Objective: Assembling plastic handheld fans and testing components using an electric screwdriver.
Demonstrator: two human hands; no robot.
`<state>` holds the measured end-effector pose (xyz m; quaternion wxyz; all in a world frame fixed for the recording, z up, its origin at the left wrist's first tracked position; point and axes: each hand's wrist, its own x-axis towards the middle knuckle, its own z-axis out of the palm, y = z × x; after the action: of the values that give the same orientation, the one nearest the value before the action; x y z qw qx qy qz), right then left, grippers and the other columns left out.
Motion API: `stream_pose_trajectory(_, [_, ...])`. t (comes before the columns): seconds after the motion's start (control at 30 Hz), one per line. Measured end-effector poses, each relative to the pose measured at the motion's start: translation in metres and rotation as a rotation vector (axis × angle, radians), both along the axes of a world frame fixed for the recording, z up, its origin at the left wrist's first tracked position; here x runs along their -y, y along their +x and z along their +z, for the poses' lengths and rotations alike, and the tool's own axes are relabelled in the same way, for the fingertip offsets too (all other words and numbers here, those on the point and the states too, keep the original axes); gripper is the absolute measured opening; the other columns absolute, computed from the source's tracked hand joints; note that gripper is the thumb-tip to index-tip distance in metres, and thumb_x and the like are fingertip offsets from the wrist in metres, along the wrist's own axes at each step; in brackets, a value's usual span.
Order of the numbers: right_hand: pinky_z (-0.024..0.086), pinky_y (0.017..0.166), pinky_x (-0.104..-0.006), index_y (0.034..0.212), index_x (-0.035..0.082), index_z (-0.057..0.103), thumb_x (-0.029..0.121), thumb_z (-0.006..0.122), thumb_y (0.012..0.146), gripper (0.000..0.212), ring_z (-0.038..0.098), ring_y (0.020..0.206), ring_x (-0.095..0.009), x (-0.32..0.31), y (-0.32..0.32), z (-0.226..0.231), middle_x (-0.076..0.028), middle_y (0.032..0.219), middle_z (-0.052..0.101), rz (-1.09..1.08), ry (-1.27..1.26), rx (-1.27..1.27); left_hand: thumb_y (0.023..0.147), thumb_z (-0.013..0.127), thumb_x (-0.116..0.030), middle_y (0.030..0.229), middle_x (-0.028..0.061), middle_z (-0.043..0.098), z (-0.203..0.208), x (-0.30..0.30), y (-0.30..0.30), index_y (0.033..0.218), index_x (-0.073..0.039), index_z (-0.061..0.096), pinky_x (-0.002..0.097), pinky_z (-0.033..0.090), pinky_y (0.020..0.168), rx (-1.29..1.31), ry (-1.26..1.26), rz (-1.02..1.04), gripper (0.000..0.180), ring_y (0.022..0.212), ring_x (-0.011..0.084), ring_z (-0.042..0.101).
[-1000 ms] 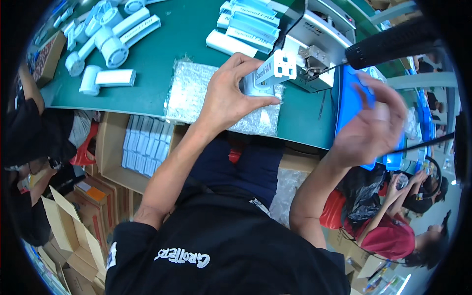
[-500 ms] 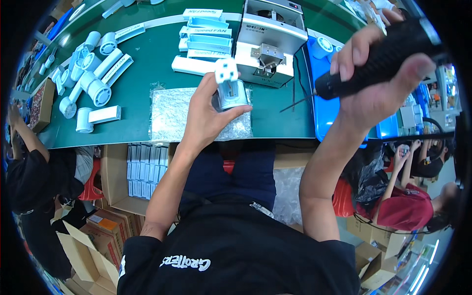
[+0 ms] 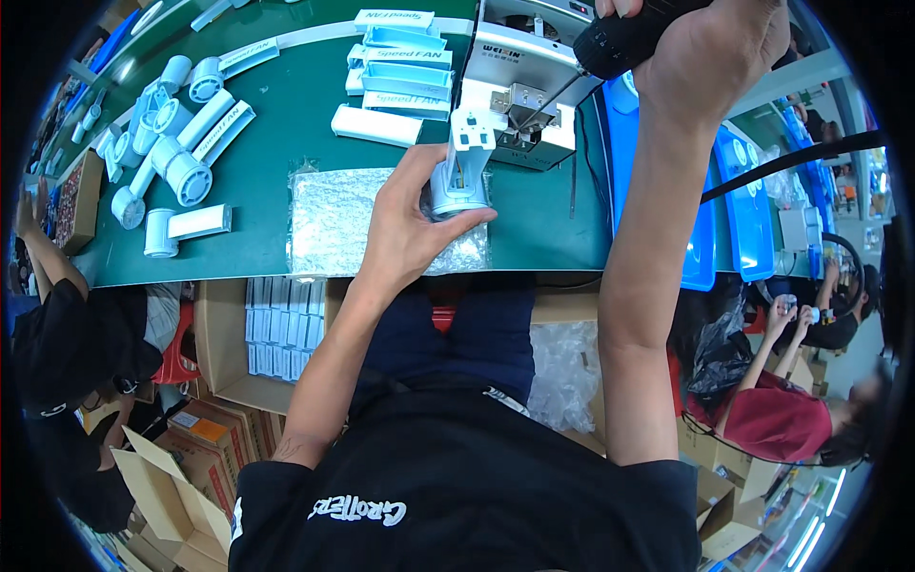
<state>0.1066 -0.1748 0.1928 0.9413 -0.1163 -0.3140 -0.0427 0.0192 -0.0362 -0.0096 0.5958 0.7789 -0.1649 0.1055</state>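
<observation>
The right hand (image 3: 710, 52) has swung up from over the blue trays toward a silver machine (image 3: 510, 71), while the left hand (image 3: 405, 214) has shifted only slightly. At the green tabletop (image 3: 543, 229), the right hand is wrapped firmly around a black screwdriver (image 3: 615, 43), its slim bit angled down to a metal block (image 3: 529, 103); whether the two touch cannot be told. The left hand is clamped, thumb against fingers, on a white housing (image 3: 462, 186), held upright near the front edge above clear wrap (image 3: 334, 224). The step appears to be fetching a screw; the next move would call for a straight bit and a steady housing.

By count: one screwdriver, one machine, one sheet of wrap, one housing in hand, two blue trays (image 3: 701, 257) toward the right edge. At least six long white shells (image 3: 376, 125) lie left of the machine. One jointed part (image 3: 162, 234) lies alone near the front-left corner; the heap (image 3: 181, 172) behind it overlaps too much to tally.
</observation>
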Motion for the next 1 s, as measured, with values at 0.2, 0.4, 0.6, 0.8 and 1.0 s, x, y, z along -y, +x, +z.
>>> stream_pose_trajectory(0.2, [0.044,0.034,-0.021,0.118,0.001,0.059,0.061,0.047,0.106,0.062,0.052,0.039,-0.007,0.016,-0.002,-0.008,0.0,0.059,0.051,-0.696,-0.536,0.202,0.072,0.094,-0.017,0.116,0.0123,0.064,0.005,-0.001,-0.001,0.125,0.001,0.064,0.0369,0.055,0.084,0.0,0.041,0.011,0.064,0.102,0.0257,0.066])
stream_pose_trajectory(0.4, [0.046,0.032,-0.0211,0.124,-0.001,0.054,0.067,0.045,0.104,0.071,0.051,0.038,-0.007,0.03,-0.024,-0.007,0.002,0.058,0.05,-1.129,-0.914,0.317,0.07,0.096,-0.02,0.115,0.0142,0.066,0.001,-0.001,0.002,0.125,0.003,0.063,0.037,0.055,0.085,0.032,0.065,0.047,0.068,0.1,0.0289,0.068])
stream_pose_trajectory(0.6, [0.046,0.03,-0.0222,0.125,-0.002,0.05,0.068,0.041,0.104,0.074,0.051,0.037,-0.008,0.027,-0.049,-0.004,0.0,0.056,0.051,-0.943,-0.804,0.22,0.069,0.096,-0.022,0.116,0.0138,0.066,-0.001,0.0,0.002,0.126,0.005,0.064,0.0368,0.056,0.083,0.06,0.094,0.062,0.071,0.099,0.0275,0.069])
stream_pose_trajectory(0.8, [0.046,0.03,-0.0224,0.124,-0.002,0.05,0.068,0.04,0.104,0.073,0.051,0.036,-0.008,0.002,-0.044,-0.009,0.0,0.055,0.051,-0.927,-0.855,0.177,0.071,0.095,-0.025,0.112,0.0129,0.066,-0.004,0.001,0.002,0.126,0.003,0.065,0.0366,0.057,0.081,0.061,0.095,0.069,0.069,0.096,0.027,0.069])
stream_pose_trajectory(1.0, [0.046,0.03,-0.0226,0.122,-0.001,0.049,0.069,0.04,0.104,0.072,0.051,0.036,-0.009,0.007,-0.049,-0.014,-0.001,0.054,0.051,-0.9,-0.927,0.118,0.072,0.095,-0.028,0.111,0.0119,0.066,-0.003,0.0,0.001,0.127,0.0,0.067,0.0367,0.056,0.079,0.076,0.116,0.063,0.068,0.095,0.0261,0.069])
